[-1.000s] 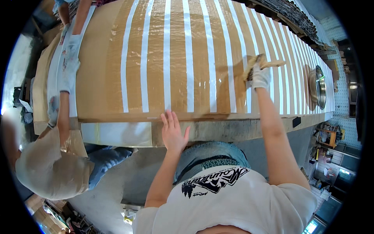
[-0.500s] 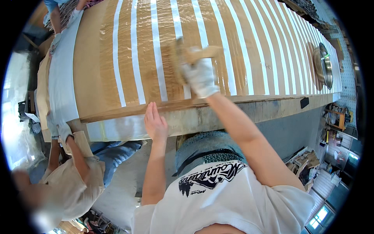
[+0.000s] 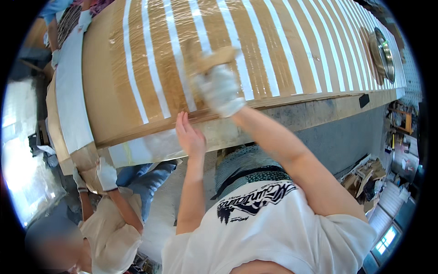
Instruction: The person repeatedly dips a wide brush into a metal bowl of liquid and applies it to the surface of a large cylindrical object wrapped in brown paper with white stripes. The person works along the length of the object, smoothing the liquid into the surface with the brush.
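At the near edge of the table (image 3: 315, 114), the bare left hand (image 3: 190, 137) rests its fingertips by the sheet's border, fingers straight and close together, clasping nothing. Just beyond it, the gloved right hand (image 3: 221, 89) is wrapped around a brush (image 3: 218, 57), held over the striped part of the sheet (image 3: 280, 68). Blur hides the bristles and how firmly they press.

The brush is probably light, with a stiff, pale handle and a softer head; the handle is the place to grip, clear of the bristles. The sheet looks thin and limp; its glossy, rippled face seems wet, so likely slippery and easily creased or torn. Its duller border or plain left part would be a safer hold. White strips (image 3: 268, 68) run across it, and their edges might catch a brush.

A dark block (image 3: 363, 101) sits on the table's edge to the right. On the left, a co-worker's gloved hands (image 3: 106, 176) hold a brown flap (image 3: 86, 160) at the table's end, below a white band (image 3: 73, 91). Farther off, a metal bowl (image 3: 384, 55) stands on the stripes at right, an obstacle there; another person's gloves (image 3: 85, 20) show at the far left corner.
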### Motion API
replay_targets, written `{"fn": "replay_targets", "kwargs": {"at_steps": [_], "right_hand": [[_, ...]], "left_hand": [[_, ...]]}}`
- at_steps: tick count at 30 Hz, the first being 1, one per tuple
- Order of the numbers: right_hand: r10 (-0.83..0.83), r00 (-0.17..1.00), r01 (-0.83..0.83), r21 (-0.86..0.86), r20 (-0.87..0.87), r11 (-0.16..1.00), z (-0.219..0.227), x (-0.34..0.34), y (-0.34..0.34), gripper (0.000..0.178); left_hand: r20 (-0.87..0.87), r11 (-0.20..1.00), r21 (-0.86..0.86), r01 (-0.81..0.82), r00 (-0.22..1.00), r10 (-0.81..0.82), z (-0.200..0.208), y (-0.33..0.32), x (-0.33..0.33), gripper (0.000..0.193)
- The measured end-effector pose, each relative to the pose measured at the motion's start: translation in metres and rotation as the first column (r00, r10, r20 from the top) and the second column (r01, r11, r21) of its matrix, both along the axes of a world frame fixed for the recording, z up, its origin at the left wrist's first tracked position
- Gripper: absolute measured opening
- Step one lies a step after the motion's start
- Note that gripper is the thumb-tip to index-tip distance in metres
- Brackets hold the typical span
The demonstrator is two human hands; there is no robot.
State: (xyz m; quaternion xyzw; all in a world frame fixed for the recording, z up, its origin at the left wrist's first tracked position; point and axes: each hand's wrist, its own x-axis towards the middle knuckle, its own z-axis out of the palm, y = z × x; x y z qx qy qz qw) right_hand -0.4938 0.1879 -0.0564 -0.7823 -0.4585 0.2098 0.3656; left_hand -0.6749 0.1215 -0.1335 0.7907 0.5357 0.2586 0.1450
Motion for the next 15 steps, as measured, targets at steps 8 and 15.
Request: {"fn": "replay_targets", "kwargs": {"at_steps": [8,15], "right_hand": [[-0.021,0.974,-0.043,0.275,0.225,0.960,-0.028,0.085,-0.055,0.031],[-0.448,0.807,0.537,-0.164,0.384,0.828,-0.006,0.259,-0.153,0.044]], "left_hand": [[-0.160,0.995,0.065,0.072,0.985,-0.060,-0.018,0.005,-0.016,0.060],[-0.097,0.996,0.066,0.054,0.994,-0.047,-0.020,0.000,-0.015,0.061]]}}
